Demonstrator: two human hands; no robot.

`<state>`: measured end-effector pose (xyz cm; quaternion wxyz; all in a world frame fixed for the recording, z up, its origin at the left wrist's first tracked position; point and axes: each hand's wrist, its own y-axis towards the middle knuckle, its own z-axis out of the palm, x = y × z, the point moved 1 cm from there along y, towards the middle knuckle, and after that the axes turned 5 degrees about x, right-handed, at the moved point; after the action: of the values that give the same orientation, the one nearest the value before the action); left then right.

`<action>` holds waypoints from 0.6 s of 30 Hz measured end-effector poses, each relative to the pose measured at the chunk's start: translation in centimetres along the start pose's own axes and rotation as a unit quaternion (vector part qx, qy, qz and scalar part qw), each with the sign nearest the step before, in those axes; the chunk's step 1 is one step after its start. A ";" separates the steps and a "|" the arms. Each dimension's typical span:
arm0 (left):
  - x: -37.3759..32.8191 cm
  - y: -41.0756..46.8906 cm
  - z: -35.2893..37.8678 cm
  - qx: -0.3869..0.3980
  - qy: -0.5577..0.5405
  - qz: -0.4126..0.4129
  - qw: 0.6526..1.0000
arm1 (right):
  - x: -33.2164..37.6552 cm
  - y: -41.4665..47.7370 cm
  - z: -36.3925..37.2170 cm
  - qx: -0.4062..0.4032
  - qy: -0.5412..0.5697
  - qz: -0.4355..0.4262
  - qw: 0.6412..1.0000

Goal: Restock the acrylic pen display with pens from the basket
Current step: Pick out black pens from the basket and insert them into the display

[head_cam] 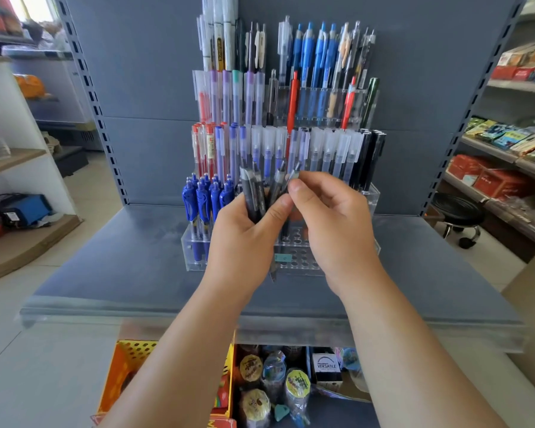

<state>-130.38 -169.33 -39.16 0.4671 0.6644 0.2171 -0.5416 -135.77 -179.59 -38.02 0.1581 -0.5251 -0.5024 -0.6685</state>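
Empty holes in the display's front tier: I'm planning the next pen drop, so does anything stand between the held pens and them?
Nothing visible does. The left hand grips the dark pens above the empty holes; the right hand pinches one. Blue pens stand off to the left.

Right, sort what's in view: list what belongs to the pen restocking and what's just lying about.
Job:
- acrylic pen display
- bundle of dark pens, gripped by the left hand
- single pen from that bundle, pinched by the right hand

Lying about:
- black stool
- blue device at far left
- wrapped rolls low in the view
- snack packets at right
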 end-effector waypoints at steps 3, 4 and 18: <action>0.4 0.4 -0.4 -0.011 0.057 0.006 0.998 | -0.2 0.1 0.0 -0.008 -0.009 -0.010 1.000; 0.4 0.6 -0.5 -0.016 0.072 0.009 0.997 | -0.3 0.2 0.1 -0.010 -0.022 -0.018 1.000; 0.8 1.0 -0.2 -0.057 0.062 -0.012 0.996 | -1.7 0.8 -0.5 -0.065 -0.162 -0.038 0.984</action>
<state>-129.24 -169.75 -39.54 0.4829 0.6667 0.2841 -0.4915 -134.75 -180.89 -38.99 0.0146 -0.6158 -0.4969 -0.6113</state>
